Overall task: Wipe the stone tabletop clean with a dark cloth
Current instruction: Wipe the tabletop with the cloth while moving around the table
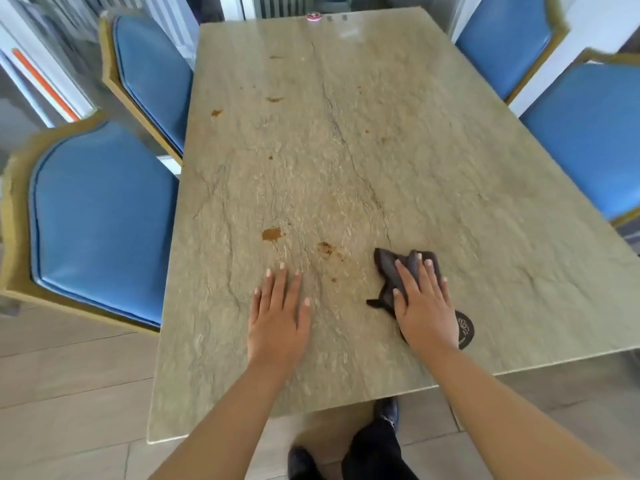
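Note:
The beige stone tabletop (433, 161) fills the middle of the head view. A crumpled dark cloth (389, 271) lies on it near the front right. My right hand (424, 306) lies flat on the cloth, pressing it to the stone with fingers spread. My left hand (278, 313) rests flat on the bare stone to the left, fingers apart, holding nothing. Brown stains sit just beyond my hands: one blot (272, 233) and a smeared one (325, 249). Smaller brown spots (216, 112) dot the far left half.
Two blue padded chairs (100, 216) stand along the left edge and two (585, 133) along the right. A small pink round object (313, 17) sits at the far edge. A dark round item (465, 329) peeks out behind my right wrist. My feet (374, 445) stand on the tiled floor.

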`<action>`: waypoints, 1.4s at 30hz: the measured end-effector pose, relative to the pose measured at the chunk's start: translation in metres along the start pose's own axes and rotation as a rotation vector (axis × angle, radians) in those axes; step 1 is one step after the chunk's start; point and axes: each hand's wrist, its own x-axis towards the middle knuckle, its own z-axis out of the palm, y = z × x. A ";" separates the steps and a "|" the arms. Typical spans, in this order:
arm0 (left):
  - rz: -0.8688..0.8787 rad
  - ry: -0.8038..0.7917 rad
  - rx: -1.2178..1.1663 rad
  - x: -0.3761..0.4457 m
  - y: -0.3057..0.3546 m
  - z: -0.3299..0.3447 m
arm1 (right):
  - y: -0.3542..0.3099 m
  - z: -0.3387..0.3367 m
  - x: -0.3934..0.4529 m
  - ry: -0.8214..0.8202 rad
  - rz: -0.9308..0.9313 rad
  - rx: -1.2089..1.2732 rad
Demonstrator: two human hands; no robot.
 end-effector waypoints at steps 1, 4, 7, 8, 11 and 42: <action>0.048 0.016 0.020 -0.006 -0.005 0.003 | 0.000 -0.001 -0.004 0.015 0.128 0.020; 0.072 0.033 0.003 -0.007 -0.008 0.007 | -0.028 0.003 -0.027 0.038 0.369 0.067; 0.079 0.046 -0.007 -0.005 -0.006 0.006 | -0.074 0.018 -0.056 0.083 0.277 0.013; 0.085 0.049 -0.018 -0.004 -0.007 0.006 | -0.085 0.022 -0.063 0.078 0.213 -0.002; 0.091 0.055 -0.010 -0.005 -0.008 0.007 | -0.096 0.026 -0.050 0.031 0.077 -0.019; 0.389 0.065 -0.065 0.006 0.097 0.015 | 0.004 -0.030 -0.011 -0.172 0.229 0.526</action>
